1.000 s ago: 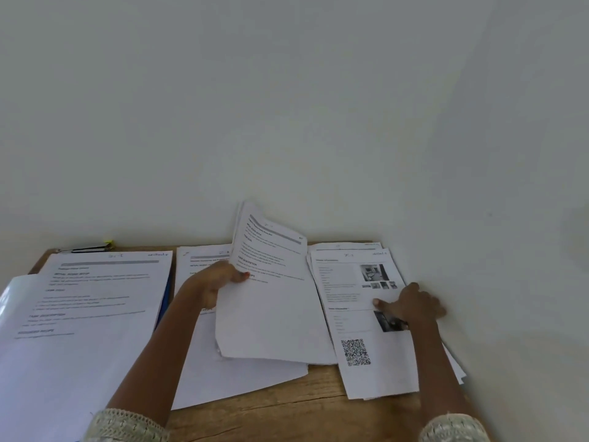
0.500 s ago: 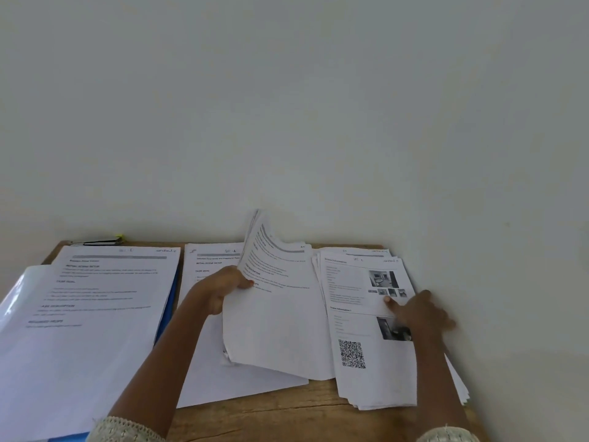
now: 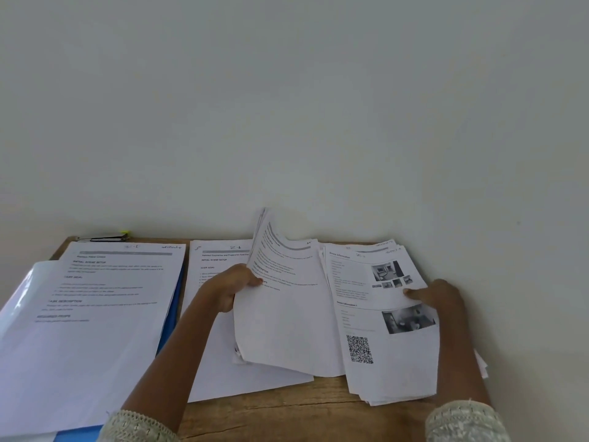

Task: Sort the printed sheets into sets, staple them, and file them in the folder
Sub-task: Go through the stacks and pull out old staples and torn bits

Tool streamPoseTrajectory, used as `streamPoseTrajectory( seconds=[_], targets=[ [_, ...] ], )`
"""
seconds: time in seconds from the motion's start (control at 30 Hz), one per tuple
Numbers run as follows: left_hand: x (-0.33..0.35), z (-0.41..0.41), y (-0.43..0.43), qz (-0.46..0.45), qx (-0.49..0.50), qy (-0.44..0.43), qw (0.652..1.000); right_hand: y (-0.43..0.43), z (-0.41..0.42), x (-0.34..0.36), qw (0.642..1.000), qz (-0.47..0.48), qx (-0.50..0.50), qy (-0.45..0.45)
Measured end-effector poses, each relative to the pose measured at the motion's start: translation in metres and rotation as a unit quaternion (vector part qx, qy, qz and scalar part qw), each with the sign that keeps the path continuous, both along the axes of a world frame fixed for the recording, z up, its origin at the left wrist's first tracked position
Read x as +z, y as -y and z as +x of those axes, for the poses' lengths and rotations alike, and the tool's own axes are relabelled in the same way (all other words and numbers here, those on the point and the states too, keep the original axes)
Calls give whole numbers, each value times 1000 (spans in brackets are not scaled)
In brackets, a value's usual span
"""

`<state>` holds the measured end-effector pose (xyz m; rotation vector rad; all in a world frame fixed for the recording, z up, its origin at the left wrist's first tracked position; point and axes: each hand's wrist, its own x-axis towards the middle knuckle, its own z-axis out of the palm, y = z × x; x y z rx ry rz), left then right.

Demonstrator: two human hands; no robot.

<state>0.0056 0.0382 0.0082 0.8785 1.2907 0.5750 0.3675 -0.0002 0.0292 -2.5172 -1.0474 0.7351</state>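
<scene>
In the last second my left hand has tipped its sheaf up steeper, and my right hand has slid out to the right edge of its stack. At the far left the blue folder lies flat on the table with a printed set over it (filed inside or merely laid on top, I cannot tell). Next comes the middle pile, flat. My left hand grips the sheaf at its left edge, thumb on the print. Rightmost, the right stack lies under my right thumb. The fingers are hidden, so I cannot tell whether they grasp.
</scene>
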Motion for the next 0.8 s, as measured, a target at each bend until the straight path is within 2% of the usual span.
streamPoseTrajectory(
  seconds=[0.17,0.3,0.37,0.5,0.57,0.63,0.67,0.73,0.8],
  targets=[
    [-4,5,-2,-8,-5,-1,1000,-2,14,4,988,16,0,-154],
    [-5,7,-4,-5,-13,8,1000,6,4,15,983,-2,35,-178],
    [-4,6,-3,-3,-10,15,1000,4,8,14,988,37,35,-147],
    [-1,9,-1,4,5,42,999,9,8,55,988,146,37,30],
    [-1,15,0,2,7,69,998,19,4,91,967,234,33,96],
    [0,28,1,0,5,92,996,31,5,123,934,341,7,108],
    [0,36,0,0,4,104,995,37,4,134,916,392,-6,81],
    [1,57,0,-10,4,120,993,46,7,150,877,478,-37,-42],
    [2,81,0,-26,-3,128,991,51,6,154,846,509,-50,-150]
  ],
)
